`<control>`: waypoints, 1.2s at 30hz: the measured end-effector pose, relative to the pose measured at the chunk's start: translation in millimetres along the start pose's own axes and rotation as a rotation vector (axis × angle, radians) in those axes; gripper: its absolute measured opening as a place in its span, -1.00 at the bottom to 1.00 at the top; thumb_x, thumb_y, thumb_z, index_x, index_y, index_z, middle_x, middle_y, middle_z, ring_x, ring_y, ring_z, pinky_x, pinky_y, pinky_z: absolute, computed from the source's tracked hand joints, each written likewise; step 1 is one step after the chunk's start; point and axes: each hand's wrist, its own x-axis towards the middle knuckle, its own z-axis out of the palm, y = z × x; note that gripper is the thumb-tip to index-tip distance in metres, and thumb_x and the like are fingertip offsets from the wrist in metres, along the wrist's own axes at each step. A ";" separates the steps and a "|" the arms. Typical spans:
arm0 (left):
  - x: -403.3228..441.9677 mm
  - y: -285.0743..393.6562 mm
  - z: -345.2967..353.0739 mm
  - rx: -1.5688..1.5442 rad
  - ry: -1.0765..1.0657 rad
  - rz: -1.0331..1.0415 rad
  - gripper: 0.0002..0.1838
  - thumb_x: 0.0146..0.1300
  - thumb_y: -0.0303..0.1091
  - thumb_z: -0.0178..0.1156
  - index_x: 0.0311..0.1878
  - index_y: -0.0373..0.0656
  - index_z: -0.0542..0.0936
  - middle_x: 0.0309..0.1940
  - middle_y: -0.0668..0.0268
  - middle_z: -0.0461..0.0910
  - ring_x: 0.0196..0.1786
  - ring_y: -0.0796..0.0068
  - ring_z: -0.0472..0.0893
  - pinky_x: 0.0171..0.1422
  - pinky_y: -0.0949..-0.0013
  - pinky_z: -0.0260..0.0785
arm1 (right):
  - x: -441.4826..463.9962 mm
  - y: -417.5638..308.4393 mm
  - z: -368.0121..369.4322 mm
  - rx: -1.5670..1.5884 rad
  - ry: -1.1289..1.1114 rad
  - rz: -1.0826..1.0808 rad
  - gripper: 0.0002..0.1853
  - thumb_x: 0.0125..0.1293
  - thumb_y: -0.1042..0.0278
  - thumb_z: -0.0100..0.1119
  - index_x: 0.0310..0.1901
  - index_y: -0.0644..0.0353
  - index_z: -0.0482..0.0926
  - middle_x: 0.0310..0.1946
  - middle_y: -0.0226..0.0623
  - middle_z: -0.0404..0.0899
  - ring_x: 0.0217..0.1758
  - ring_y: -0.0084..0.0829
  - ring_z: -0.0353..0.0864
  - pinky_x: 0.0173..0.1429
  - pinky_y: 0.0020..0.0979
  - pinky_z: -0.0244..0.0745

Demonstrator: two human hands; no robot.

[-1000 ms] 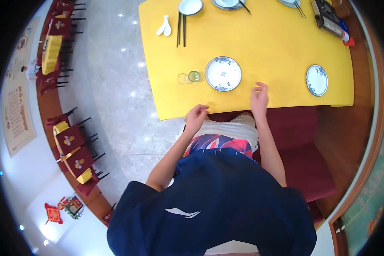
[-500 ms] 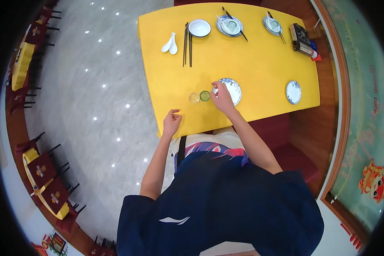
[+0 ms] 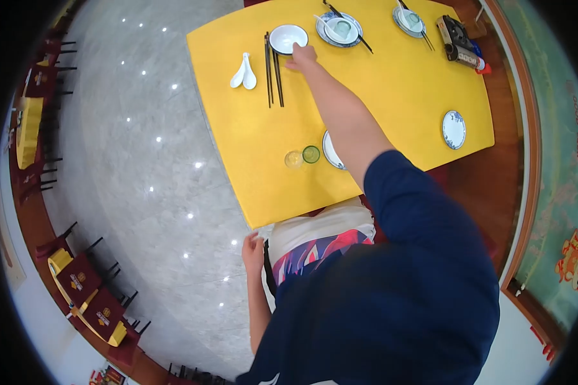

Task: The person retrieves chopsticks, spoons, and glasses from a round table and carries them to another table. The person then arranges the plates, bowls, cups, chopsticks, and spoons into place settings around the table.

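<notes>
My right hand [image 3: 301, 58] reaches across the yellow table [image 3: 237, 128] and grips the near right rim of a white bowl [image 3: 286, 38] with a dark edge. Left of the bowl lie black chopsticks [image 3: 269, 77] and two white spoons [image 3: 243, 76]. My left hand [image 3: 253, 251] hangs beside the table's near left corner, fingers loosely curled, with nothing visible in it. A green glass [image 3: 311, 154] and a clear glass [image 3: 293, 159] stand side by side. My right arm partly covers a patterned plate [image 3: 331, 151] beside them.
Two place settings with a plate, bowl, spoon and chopsticks [image 3: 339, 29] are at the far side. A portable stove [image 3: 457, 42] stands at the far right, with a small plate [image 3: 454, 129] nearer. Chairs and other tables [image 3: 29, 131] line the far left.
My right hand has moved from over the patterned plate out to the bowl and taken hold of its rim. My left hand has moved down, off the table's edge.
</notes>
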 end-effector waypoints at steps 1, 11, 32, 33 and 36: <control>-12.5 -10.5 -6.8 -0.075 0.028 -0.041 -0.69 0.27 -0.38 0.16 0.07 -0.24 0.53 -0.35 0.26 0.63 -0.29 0.51 0.59 -0.17 0.46 0.42 | 11.0 0.6 4.1 -0.011 0.013 0.029 -0.58 0.30 0.31 0.14 0.02 0.51 0.34 -0.16 0.19 0.55 -0.32 -0.02 0.71 -0.32 -0.12 0.73; -14.4 98.5 18.4 -0.254 0.046 0.149 -0.70 0.45 -0.27 0.04 0.07 -0.28 0.52 -0.22 0.23 0.64 -0.22 0.54 0.59 -0.10 0.42 0.46 | -91.1 36.2 -125.2 -0.406 -0.059 -0.307 -0.66 0.27 0.36 -0.05 -0.08 0.53 0.31 -0.59 -0.01 0.60 -0.63 -0.21 0.66 -0.40 -0.20 0.59; -4.9 216.9 372.0 -0.616 -0.738 -0.298 -0.32 0.47 0.23 -0.31 0.33 -0.15 0.33 0.26 0.22 0.43 0.31 0.23 0.42 0.39 0.12 0.27 | -260.8 41.7 -424.1 -0.996 -0.159 -0.392 -0.71 0.41 0.33 -0.08 -0.07 0.47 0.37 -0.53 0.19 0.56 -0.39 0.15 0.63 -0.30 -0.04 0.54; -4.8 215.9 377.5 -0.578 -0.709 -0.278 -0.32 0.48 0.22 -0.29 0.34 -0.15 0.32 0.28 0.23 0.42 0.32 0.23 0.41 0.40 0.12 0.26 | -254.4 35.7 -432.2 -1.031 -0.183 -0.464 -0.72 0.40 0.34 -0.07 -0.07 0.45 0.39 -0.53 0.19 0.56 -0.37 0.16 0.62 -0.27 -0.03 0.54; 1.1 221.5 386.2 -0.543 -0.614 -0.216 -0.34 0.49 0.19 -0.26 0.36 -0.16 0.30 0.31 0.23 0.39 0.33 0.23 0.40 0.40 0.10 0.25 | -216.2 28.1 -470.9 -0.793 -0.144 -0.424 -0.73 0.41 0.32 -0.04 -0.08 0.42 0.41 -0.47 0.18 0.57 -0.33 0.15 0.62 -0.24 -0.03 0.53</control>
